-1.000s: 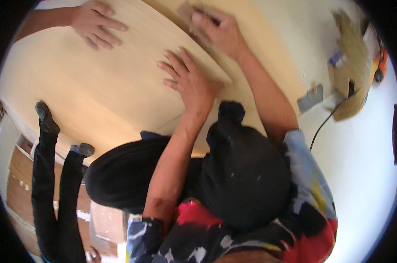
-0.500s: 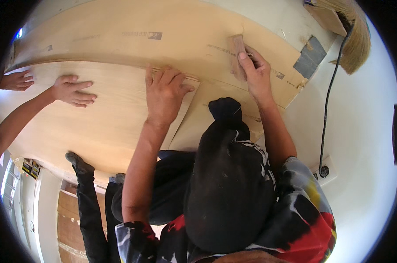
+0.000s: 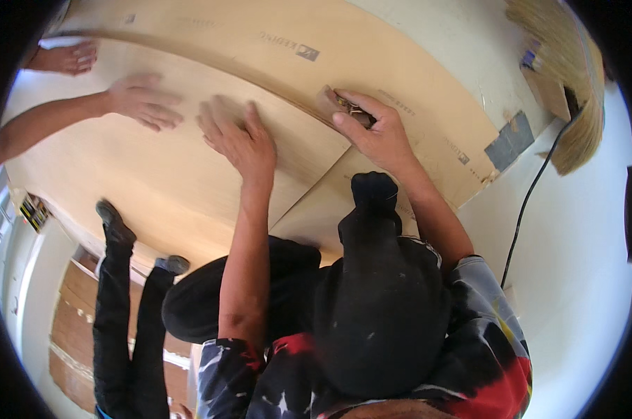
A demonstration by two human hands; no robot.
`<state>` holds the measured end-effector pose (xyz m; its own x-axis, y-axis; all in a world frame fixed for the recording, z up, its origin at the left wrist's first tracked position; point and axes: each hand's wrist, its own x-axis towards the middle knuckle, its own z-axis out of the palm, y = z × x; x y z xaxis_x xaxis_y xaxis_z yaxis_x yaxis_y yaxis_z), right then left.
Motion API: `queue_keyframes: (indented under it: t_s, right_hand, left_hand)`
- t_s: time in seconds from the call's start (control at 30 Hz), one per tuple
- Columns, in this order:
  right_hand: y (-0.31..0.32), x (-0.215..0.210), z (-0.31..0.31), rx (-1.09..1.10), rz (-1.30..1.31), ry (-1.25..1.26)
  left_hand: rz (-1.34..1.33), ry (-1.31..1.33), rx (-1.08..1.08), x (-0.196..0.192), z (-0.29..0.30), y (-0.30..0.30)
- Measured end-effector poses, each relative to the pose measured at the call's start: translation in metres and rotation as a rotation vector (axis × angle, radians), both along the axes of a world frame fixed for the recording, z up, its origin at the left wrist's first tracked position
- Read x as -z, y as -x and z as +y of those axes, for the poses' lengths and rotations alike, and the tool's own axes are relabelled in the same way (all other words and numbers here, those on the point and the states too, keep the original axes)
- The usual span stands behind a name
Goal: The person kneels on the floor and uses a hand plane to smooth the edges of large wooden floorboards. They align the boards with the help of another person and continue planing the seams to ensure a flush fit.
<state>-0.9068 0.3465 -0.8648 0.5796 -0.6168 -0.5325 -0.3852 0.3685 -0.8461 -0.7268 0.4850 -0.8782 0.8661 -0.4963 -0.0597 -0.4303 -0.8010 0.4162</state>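
Note:
A large pale wooden panel (image 3: 183, 181) lies in front of me on brown cardboard sheeting (image 3: 372, 42). My left hand (image 3: 245, 143) rests over the panel's face with fingers spread, somewhat blurred, holding nothing. My right hand (image 3: 386, 136) grips a small wooden hand plane (image 3: 328, 101), fingers and thumb wrapped round its body. The plane sits at the panel's far edge, near its right corner. Metal parts show in its top between my fingers; its underside is hidden.
Another person's hands (image 3: 145, 105) are over the panel at the left, one slightly blurred. Dark-trousered legs (image 3: 113, 300) stand at the near left. A straw broom (image 3: 581, 91), a black cable (image 3: 529, 199) and a grey patch (image 3: 509, 142) are at the right.
My right hand has brought the plane left and down from above the cardboard to the panel's edge. My left hand has shifted from that edge onto the panel's face. The view has turned.

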Motion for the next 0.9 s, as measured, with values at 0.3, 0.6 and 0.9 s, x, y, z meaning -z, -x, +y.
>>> queue_keyframes:
  t_s: [0.3, 0.6, 0.9]
  right_hand:
    - [-0.041, 0.009, 0.000, -0.316, -0.010, 0.265]
    - [-0.081, 0.010, 0.002, -0.308, 0.008, 0.317]
    - [-0.109, 0.012, -0.005, -0.349, 0.028, 0.410]
  left_hand:
    - [-0.089, -0.105, -0.020, 0.005, -0.029, -0.053]
    - [-0.079, -0.060, -0.225, 0.016, -0.026, -0.058]
    - [-0.035, -0.183, -0.144, 0.015, -0.027, -0.055]
